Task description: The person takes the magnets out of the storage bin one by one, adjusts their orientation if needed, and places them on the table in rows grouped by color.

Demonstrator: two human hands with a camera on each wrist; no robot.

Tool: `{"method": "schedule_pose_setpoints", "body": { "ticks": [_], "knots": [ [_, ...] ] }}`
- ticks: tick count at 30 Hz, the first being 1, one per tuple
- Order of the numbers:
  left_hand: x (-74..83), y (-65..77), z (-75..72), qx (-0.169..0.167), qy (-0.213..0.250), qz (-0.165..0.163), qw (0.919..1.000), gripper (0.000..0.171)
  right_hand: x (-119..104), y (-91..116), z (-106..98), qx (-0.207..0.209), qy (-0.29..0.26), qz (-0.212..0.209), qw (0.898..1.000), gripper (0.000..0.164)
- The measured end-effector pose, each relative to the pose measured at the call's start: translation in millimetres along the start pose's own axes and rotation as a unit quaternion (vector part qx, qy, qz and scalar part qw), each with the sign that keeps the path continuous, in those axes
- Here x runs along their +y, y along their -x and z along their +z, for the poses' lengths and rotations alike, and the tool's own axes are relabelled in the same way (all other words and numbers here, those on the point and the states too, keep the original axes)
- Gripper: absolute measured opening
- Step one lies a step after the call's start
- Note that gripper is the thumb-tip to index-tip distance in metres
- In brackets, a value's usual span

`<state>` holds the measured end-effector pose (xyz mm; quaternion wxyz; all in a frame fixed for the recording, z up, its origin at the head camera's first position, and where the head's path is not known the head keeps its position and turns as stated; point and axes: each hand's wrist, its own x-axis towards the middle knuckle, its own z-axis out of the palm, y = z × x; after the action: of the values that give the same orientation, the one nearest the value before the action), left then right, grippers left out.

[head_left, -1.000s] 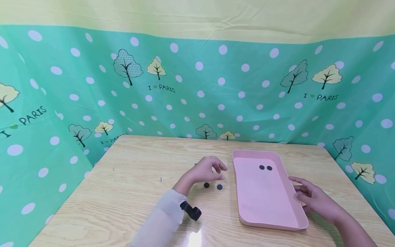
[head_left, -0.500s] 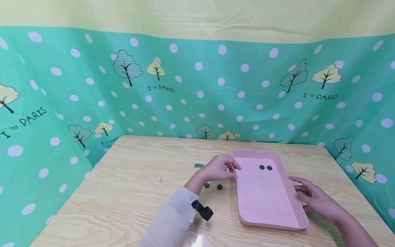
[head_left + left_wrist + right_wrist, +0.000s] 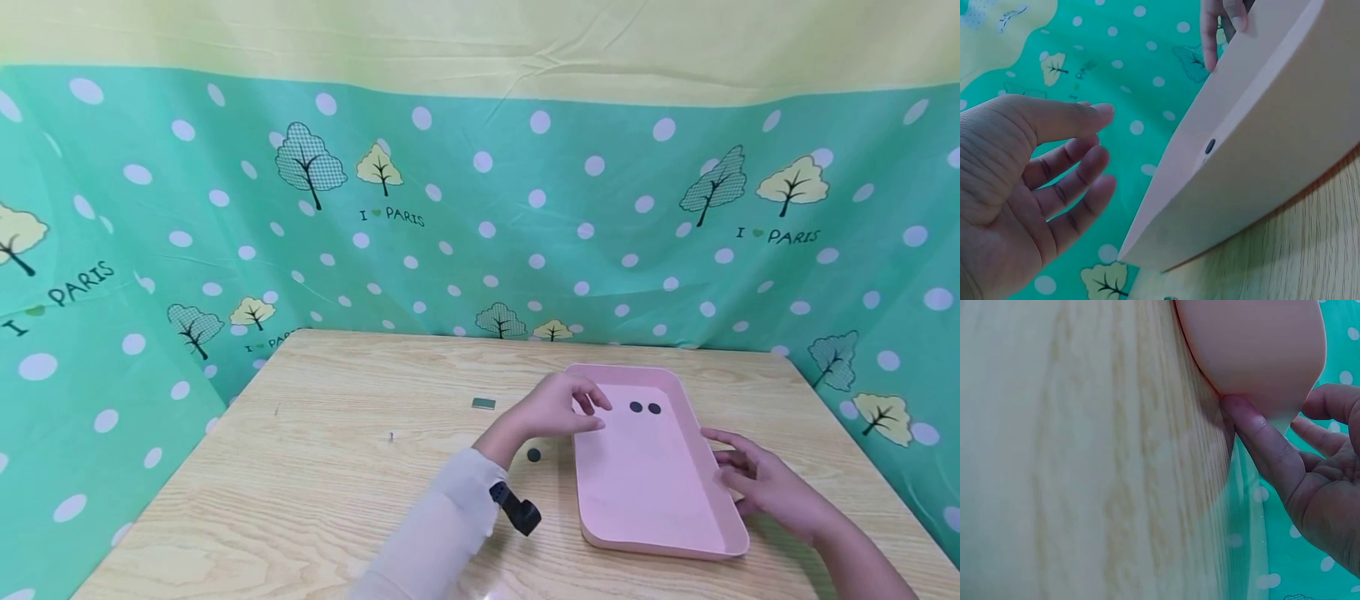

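A pink rectangular tray (image 3: 652, 500) lies on the wooden table. Two small black discs (image 3: 645, 407) sit side by side inside it toward the far end. My left hand (image 3: 558, 404) hovers over the tray's left rim, thumb and index tips apart, with nothing visible between them. In the left wrist view, the left fingers (image 3: 1075, 209) are loosely bent, beside the tray wall (image 3: 1235, 181). My right hand (image 3: 768, 483) rests against the tray's right outer side. In the right wrist view, its thumb (image 3: 1254, 419) touches the wall low down and its fingers lie spread.
On the table, another black disc (image 3: 534, 455) lies between my left wrist and the tray. A small dark-green rectangular piece (image 3: 483, 403) is farther left. A tiny dark mark (image 3: 391, 437) shows on the wood. A green dotted cloth (image 3: 420, 250) hangs behind the table.
My left hand has moved right, from over the table to over the tray's left rim. The green piece came into view, while one table disc became hidden by the arm. My right hand stays put.
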<state>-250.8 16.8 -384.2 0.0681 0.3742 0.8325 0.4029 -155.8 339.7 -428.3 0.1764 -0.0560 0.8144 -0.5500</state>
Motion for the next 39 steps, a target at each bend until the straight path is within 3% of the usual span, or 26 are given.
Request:
{"method": "schedule_pose_setpoints", "body": {
  "ticks": [12,18,25,34,39],
  "knots": [
    [5.0,-19.2,14.4,0.029,0.013,0.032,0.999,0.016,0,-1,1,0.012,0.008,0.018,1.0,0.066],
    [4.7,-25.4,22.3,0.038,0.017,0.022,0.9989,0.018,1,-1,1,0.007,0.002,0.013,1.0,0.065],
    [1.0,-36.1,31.4,0.031,0.047,-0.012,0.9984,0.022,0,-1,2,0.01,0.003,0.018,1.0,0.066],
    [-5.4,-51.9,44.5,0.008,0.006,-0.019,0.9998,0.026,-2,-2,3,0.018,0.013,0.033,0.999,0.067],
    [-7.4,-59.4,50.7,0.002,0.005,-0.026,0.9996,0.025,-3,-2,2,0.021,0.013,0.032,0.999,0.067]
  ]
}}
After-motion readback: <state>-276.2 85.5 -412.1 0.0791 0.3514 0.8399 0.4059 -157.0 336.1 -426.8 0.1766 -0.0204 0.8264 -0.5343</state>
